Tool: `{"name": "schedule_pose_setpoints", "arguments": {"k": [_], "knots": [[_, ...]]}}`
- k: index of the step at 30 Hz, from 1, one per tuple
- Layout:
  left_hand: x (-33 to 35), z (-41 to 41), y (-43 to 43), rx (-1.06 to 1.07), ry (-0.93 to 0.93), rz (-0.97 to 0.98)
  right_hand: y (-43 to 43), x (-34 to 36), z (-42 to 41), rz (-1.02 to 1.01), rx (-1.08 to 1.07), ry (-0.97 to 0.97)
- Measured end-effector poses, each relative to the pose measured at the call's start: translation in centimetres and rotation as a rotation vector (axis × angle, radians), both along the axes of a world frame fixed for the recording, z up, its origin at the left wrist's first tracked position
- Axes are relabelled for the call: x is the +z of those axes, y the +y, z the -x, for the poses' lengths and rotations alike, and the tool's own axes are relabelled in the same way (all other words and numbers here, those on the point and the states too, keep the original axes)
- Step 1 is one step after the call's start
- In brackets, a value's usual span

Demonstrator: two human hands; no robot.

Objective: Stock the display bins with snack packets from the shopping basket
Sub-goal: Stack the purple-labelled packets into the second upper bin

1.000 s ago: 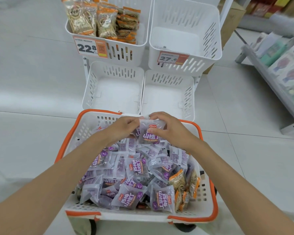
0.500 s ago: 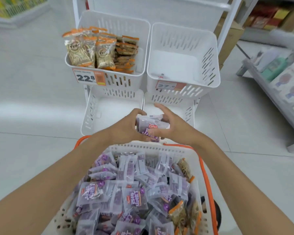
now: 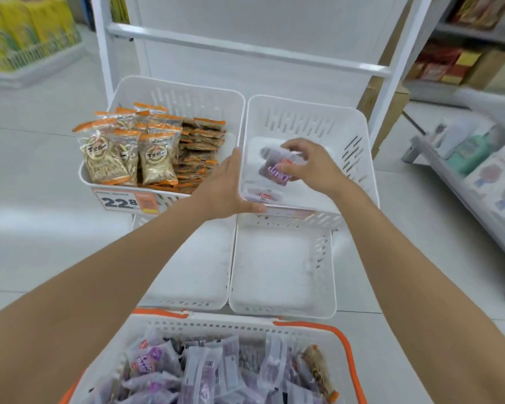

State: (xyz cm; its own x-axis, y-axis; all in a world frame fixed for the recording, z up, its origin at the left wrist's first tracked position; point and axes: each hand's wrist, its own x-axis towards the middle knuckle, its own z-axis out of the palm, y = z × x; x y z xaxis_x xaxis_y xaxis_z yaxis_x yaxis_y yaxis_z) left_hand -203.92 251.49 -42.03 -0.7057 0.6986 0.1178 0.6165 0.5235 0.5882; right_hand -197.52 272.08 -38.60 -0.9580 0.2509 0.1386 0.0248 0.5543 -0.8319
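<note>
The orange-rimmed shopping basket (image 3: 344, 339) sits at the bottom, full of purple snack packets (image 3: 204, 374). My right hand (image 3: 315, 167) is inside the upper right white bin (image 3: 359, 147), pinching a small bunch of purple packets (image 3: 274, 170) just above its floor. One more purple packet (image 3: 263, 196) lies at that bin's front wall. My left hand (image 3: 225, 188) rests against the bin's front left corner, fingers straight along the wall and thumb on the front rim, holding no packet. The upper left bin (image 3: 187, 91) holds orange-topped snack packets (image 3: 146, 153).
Two bare white bins, a lower left one (image 3: 193, 272) and a lower right one (image 3: 280, 272), stand between the basket and the upper bins. A white rack frame (image 3: 245, 48) rises behind. Shelves of goods (image 3: 484, 176) stand at the right, and a price tag (image 3: 126, 202) reads 22.8.
Both hands lifted the purple packets out of the basket and forward. The right hand now holds them inside the upper right bin, and the left hand has let go and moved to the bin's corner.
</note>
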Motion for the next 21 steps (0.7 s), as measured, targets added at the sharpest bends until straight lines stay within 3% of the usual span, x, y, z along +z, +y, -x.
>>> {"name": "schedule_pose_setpoints", "arguments": {"k": [3, 5, 11, 16, 21], "knots": [[-0.8, 0.5, 0.3, 0.009, 0.002, 0.035, -0.2, -2.0, 1.8, 0.06, 0.178, -0.388], [-1.0, 0.4, 0.3, 0.017, 0.015, 0.039, -0.1, -3.1, 2.6, 0.033, 0.233, -0.483], [-0.7, 0.2, 0.3, 0.018, -0.014, 0.032, -0.9, -3.8, 2.4, -0.033, 0.217, -0.424], [0.3, -0.9, -0.7, 0.047, -0.042, -0.008, -1.6, -2.9, 0.7, -0.073, 0.07, -0.209], [1.0, -3.4, -2.7, 0.098, 0.067, -0.058, -3.0, -2.5, -0.5, -0.223, -0.044, -0.123]]}}
